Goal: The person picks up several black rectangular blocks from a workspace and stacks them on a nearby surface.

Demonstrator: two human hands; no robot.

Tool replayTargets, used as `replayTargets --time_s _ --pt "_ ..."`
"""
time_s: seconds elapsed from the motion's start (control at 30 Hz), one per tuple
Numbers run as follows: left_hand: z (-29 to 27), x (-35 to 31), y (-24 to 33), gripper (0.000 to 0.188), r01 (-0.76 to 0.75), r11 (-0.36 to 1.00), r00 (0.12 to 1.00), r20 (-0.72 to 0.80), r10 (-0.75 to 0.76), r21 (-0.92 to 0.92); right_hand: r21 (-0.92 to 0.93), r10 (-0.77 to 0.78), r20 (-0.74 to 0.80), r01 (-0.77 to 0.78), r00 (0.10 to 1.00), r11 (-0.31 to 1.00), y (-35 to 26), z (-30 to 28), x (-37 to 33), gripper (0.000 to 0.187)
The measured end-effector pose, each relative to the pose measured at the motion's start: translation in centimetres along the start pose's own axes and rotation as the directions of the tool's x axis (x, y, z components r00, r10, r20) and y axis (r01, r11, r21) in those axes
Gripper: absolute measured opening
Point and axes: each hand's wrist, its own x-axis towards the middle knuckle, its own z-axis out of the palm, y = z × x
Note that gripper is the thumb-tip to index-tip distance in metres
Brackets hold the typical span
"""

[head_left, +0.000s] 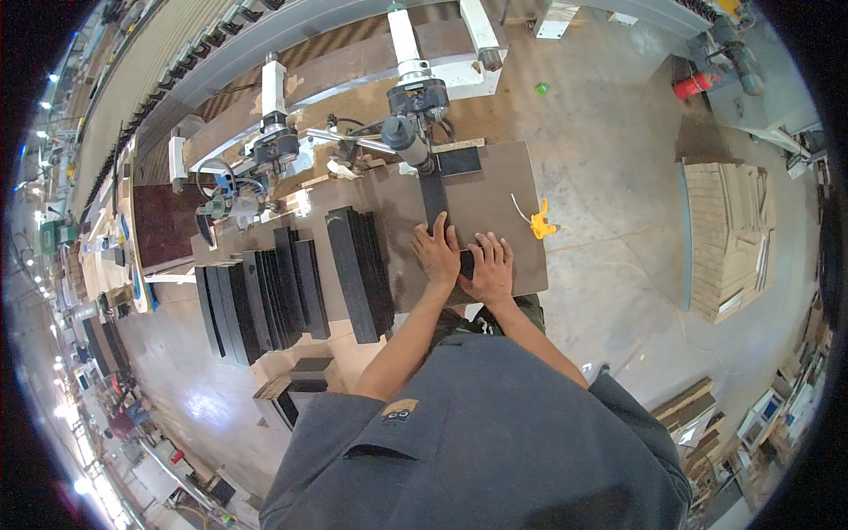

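Note:
On the brown tabletop (402, 190), a narrow black strip (434, 200) runs from under a grey machine head (405, 138) down toward my hands. My left hand (435, 254) lies over the strip's near end, fingers stretched forward. Just to its right, my right hand (491, 268) rests with its fingers extended and its thumb by a small black piece (466, 262). Whether that piece is part of the strip cannot be told. Beyond my hands, a short black board (459, 161) sits beside the machine head.
Left of my hands stands a stack of black strips (360, 274), with more black strips (265, 300) farther left. Other machine heads (276, 146) line the back. A yellow plastic part (541, 221) lies at the table's right edge; stacked boards (724, 234) stand farther right.

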Motion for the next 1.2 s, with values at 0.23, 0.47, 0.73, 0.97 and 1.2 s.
replayTargets --time_s 0.23,0.47,0.73,0.97,1.2 --pt "-0.1 0.3 0.1 0.039 0.000 1.000 1.000 0.003 0.000 -0.013 0.006 -0.006 -0.034 0.006 0.999 1.000 0.0 0.0 0.2 0.077" --pt "0.1 0.2 -0.2 0.038 0.009 1.000 0.999 0.033 -0.009 0.005 -0.029 0.019 0.053 -0.018 0.998 0.999 0.2 0.3 0.0 0.080" --pt "-0.5 0.4 0.5 0.035 -0.025 1.000 0.999 0.038 0.025 0.009 0.003 0.003 -0.042 -0.003 0.999 1.000 0.1 0.1 -0.3 0.081" --pt "-0.7 0.4 0.2 0.043 -0.022 0.998 1.000 0.005 0.022 0.054 0.023 -0.030 -0.061 0.032 0.998 0.999 -0.4 -0.8 0.2 0.081" --pt "-2.3 1.7 1.3 0.077 0.015 0.994 0.999 0.049 -0.020 0.105 0.041 -0.011 -0.040 0.012 0.999 0.999 -0.5 -1.0 -0.1 0.080"
